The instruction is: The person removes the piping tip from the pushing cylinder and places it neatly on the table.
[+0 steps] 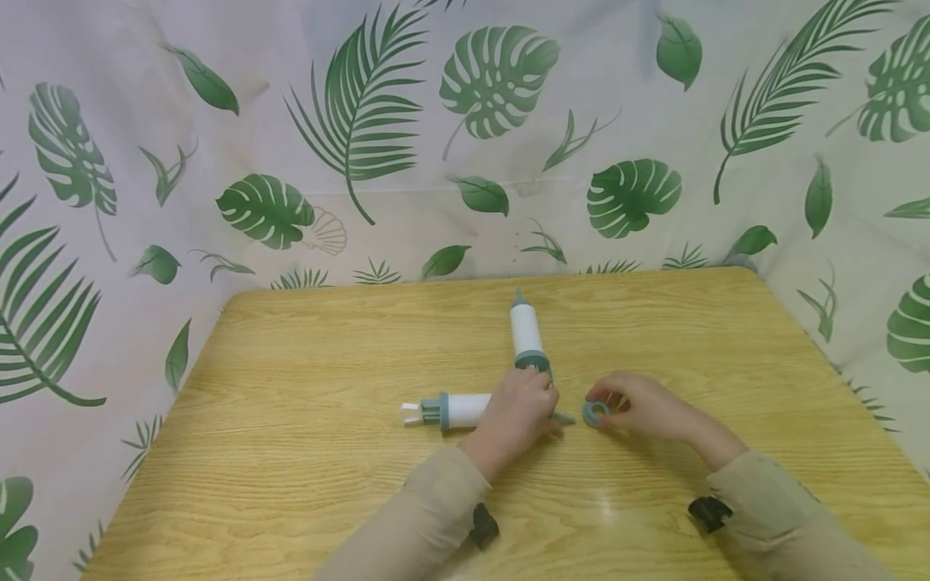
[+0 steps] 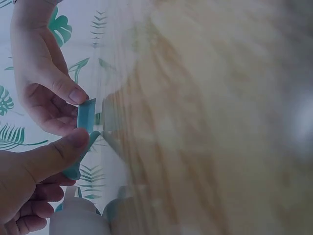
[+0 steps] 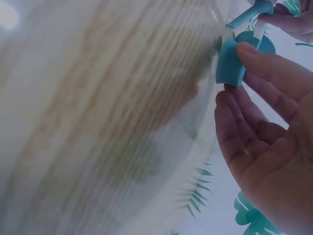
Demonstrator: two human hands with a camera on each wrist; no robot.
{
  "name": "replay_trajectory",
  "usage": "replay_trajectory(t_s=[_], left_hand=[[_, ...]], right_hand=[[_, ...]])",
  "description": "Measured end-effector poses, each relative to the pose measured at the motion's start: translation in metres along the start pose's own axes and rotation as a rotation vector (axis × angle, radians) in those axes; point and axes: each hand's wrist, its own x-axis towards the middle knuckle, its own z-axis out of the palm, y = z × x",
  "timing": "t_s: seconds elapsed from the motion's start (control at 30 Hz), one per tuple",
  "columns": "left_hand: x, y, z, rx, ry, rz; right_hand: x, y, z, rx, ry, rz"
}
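My left hand pinches a teal tapered nozzle between thumb and fingers, its narrow end toward the right hand. With thumb and fingertips, my right hand grips a teal ring, just right of the nozzle tip. The right wrist view shows the ring from the side, close by the nozzle. Partly behind the left hand lies a syringe-like tube with a white barrel, its white handle pointing left. A second such tube lies beyond the hand, teal tip pointing away.
The wood-grain table reaches back to a white curtain printed with green leaves, which also hangs along both sides. Black devices sit at the left wrist and right wrist, below beige sleeves.
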Motion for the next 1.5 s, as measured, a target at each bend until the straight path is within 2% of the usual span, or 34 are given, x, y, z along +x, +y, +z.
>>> replay_trajectory(t_s=[0.27, 1.0, 1.1, 1.17, 1.33, 1.4, 1.5], left_hand=[[0.002, 0.002, -0.002, 0.034, -0.063, -0.016], [0.003, 0.001, 0.000, 0.025, -0.034, -0.028], [0.001, -0.001, -0.004, -0.027, 0.023, -0.032], [0.000, -0.004, -0.008, -0.099, 0.081, -0.054], [0.001, -0.018, -0.023, -0.349, 0.231, -0.174], [0.002, -0.025, -0.029, -0.444, 0.258, -0.237], [0.005, -0.034, -0.036, -0.562, 0.226, -0.348]], right_hand=[[0.000, -0.001, -0.001, -0.027, -0.018, -0.024], [0.002, -0.005, -0.003, -0.012, -0.030, 0.034], [0.002, -0.006, -0.005, -0.013, -0.034, 0.043], [0.002, -0.007, -0.006, -0.014, -0.034, 0.051], [0.005, -0.010, -0.011, -0.016, -0.020, 0.039], [0.008, -0.011, -0.013, -0.011, -0.013, 0.032], [0.014, -0.013, -0.016, -0.015, 0.008, 0.035]])
